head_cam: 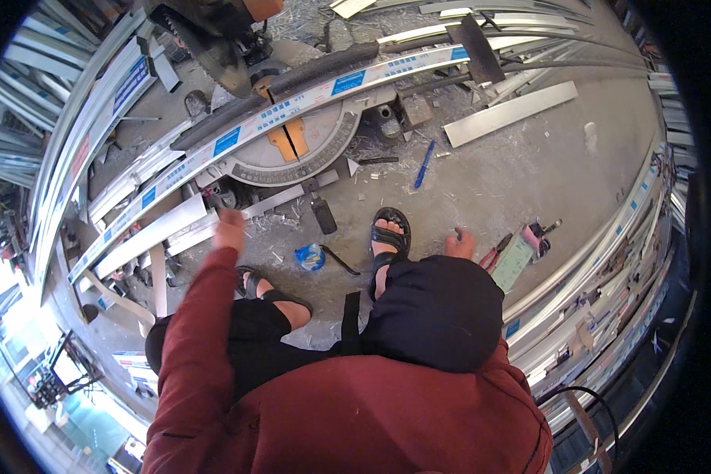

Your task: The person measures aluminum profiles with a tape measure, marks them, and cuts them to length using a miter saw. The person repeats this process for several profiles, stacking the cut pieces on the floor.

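Note:
A long aluminium profile (284,112) with printed blue-and-white film lies across the mitre saw's round table (326,142), against its fence. My left hand (230,231) is blurred, near the saw base and the end of a bare aluminium strip (192,207); whether it touches either is unclear. Beside my right knee, my right hand (460,242) hangs low with fingers bent, partly hidden by the knee. Red-handled pliers (490,256) are the nearest tool to it, next to a pale green flat piece (511,262). The toothed saw blade (204,50) is raised above the fence.
On the floor between my feet and the saw are a blue tape measure (310,258) and the saw's black handle (323,215). Farther right lie a blue pen (425,165) and a flat aluminium offcut (511,114). Stacked profiles (592,237) line the right; more profiles (89,148) stand left.

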A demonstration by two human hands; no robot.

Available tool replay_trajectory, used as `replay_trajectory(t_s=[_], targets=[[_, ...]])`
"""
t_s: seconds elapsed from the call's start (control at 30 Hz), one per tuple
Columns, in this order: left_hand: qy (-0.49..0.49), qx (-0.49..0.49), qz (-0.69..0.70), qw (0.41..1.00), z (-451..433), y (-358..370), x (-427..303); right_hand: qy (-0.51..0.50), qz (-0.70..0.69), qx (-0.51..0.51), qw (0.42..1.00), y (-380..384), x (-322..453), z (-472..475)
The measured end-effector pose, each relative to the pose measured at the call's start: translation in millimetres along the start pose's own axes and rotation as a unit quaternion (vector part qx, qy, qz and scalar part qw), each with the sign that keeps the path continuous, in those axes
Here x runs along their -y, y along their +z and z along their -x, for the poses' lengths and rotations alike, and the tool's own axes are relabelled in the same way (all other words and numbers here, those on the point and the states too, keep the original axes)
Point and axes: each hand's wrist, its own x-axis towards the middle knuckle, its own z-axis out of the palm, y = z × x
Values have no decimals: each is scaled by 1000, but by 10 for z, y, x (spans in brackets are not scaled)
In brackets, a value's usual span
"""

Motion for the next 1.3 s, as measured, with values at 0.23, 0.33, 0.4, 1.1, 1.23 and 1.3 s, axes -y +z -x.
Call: replay_trajectory(t_s=[0.23, 0.33, 0.4, 1.1, 1.23, 1.3], targets=[[323, 247, -36, 913, 1166, -270, -1687, -89, -94, 21, 991, 218, 539, 116], [325, 230, -82, 914, 1132, -202, -1732, -145, -98, 3, 985, 244, 690, 55], [303, 275, -86, 909, 1090, -143, -1730, -142, -99, 5, 985, 235, 874, 36], [-109, 286, 512, 803, 997, -4179, -3106, 76, -372, 457, 805, -2847, 4993, 1494], [22, 336, 369, 866, 1042, -5706, -3529, 159, -444, 507, 721, -3650, 5472, 1989], [51, 348, 316, 881, 1095, -6257, -3644, 142, -439, 528, 713, -3862, 5444, 2051]])
